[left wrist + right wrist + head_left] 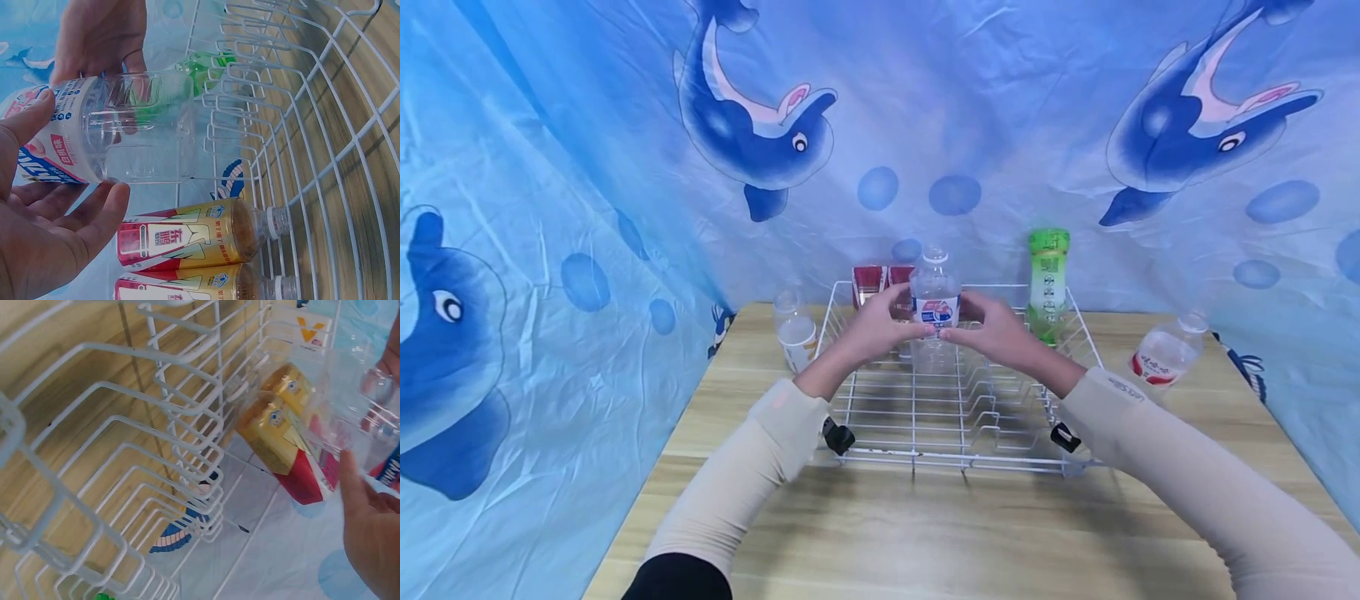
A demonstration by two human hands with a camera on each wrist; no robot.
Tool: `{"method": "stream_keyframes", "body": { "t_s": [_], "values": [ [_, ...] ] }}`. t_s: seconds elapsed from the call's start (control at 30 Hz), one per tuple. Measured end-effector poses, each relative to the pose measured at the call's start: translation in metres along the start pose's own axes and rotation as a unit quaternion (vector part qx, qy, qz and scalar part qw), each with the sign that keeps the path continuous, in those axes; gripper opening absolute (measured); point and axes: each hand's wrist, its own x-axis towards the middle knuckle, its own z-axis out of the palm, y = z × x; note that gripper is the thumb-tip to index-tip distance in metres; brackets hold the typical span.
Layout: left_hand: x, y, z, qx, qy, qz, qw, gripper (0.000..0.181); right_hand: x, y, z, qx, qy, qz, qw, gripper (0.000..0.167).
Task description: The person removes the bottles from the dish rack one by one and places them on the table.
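Note:
A clear plastic bottle (936, 287) with a white, blue and pink label is held upright above the white wire rack (913, 457). My left hand (877, 323) grips it from the left, thumb across the label. From the other side my right hand (996, 332) holds it too, its thumb on the front. In the left wrist view the bottle's transparent base (150, 128) points towards the rack floor. Two bottles with red and yellow labels (187, 234) stand neck down in the rack, close to my left hand.
A green bottle (1048, 279) stands at the rack's back right. Outside the rack, a clear bottle with a white label (796, 333) is on the left and a red-labelled clear bottle (1167, 354) on the right. A blue dolphin-print sheet (917, 150) hangs behind the wooden table (880, 533).

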Motion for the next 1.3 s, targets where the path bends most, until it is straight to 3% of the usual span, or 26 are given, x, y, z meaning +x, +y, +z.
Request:
{"method": "stream_keyframes", "body": {
  "t_s": [0.2,0.33,0.47,0.63,0.77,0.93,1.1,1.3],
  "values": [
    [-0.002,-0.003,-0.002,-0.006,0.011,0.007,0.9999,0.083,-0.028,0.002,-0.012,-0.006,-0.042,0.001,0.9991,0.086],
    [-0.009,-0.008,-0.016,-0.014,0.021,-0.001,0.9997,0.085,-0.051,0.006,-0.014,-0.083,-0.046,0.001,0.9955,0.082],
    [-0.018,-0.013,-0.037,-0.020,0.035,-0.002,0.9992,0.083,-0.071,0.008,-0.012,-0.168,-0.038,-0.004,0.9850,0.079],
    [-0.025,-0.017,-0.044,-0.021,0.036,-0.005,0.9991,0.082,-0.106,0.024,-0.020,-0.237,-0.002,0.009,0.9714,0.080],
    [-0.026,-0.017,-0.044,-0.015,0.045,-0.013,0.9988,0.081,-0.132,0.051,-0.026,-0.257,0.037,0.014,0.9657,0.081],
    [-0.013,-0.008,-0.033,-0.027,0.036,0.010,0.9989,0.083,-0.169,0.073,-0.042,-0.255,0.077,0.052,0.9624,0.083],
    [-0.010,-0.006,-0.029,-0.051,0.029,0.011,0.9982,0.084,-0.191,0.084,-0.051,-0.238,0.069,0.107,0.9628,0.087],
    [-0.021,-0.013,-0.045,-0.052,0.046,0.017,0.9974,0.083,-0.196,0.091,-0.053,-0.221,0.041,0.126,0.9661,0.095]
  ]
}}
